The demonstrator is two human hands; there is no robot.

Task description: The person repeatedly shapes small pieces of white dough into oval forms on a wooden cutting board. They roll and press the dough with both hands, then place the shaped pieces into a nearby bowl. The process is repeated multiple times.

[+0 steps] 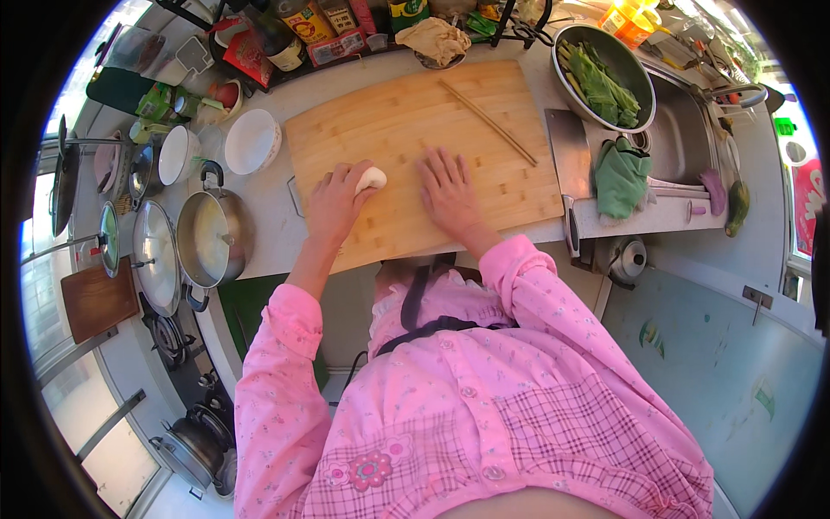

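A small lump of white dough (371, 180) sits in the grasp of my left hand (337, 194), over the left half of a large wooden cutting board (402, 117). My right hand (449, 191) lies palm down with its fingers spread, near the middle of the board, and nothing shows in it. Its palm is hidden from above. A pair of wooden chopsticks (489, 123) rests slantwise on the board's right side, beyond my right hand.
Left of the board stand a white bowl (253, 141) and a steel pot (211, 227). To the right are a cleaver (568, 152), a green cloth (621, 178), a steel basin of leafy greens (561, 71) and a sink (681, 130). Bottles (275, 42) line the back.
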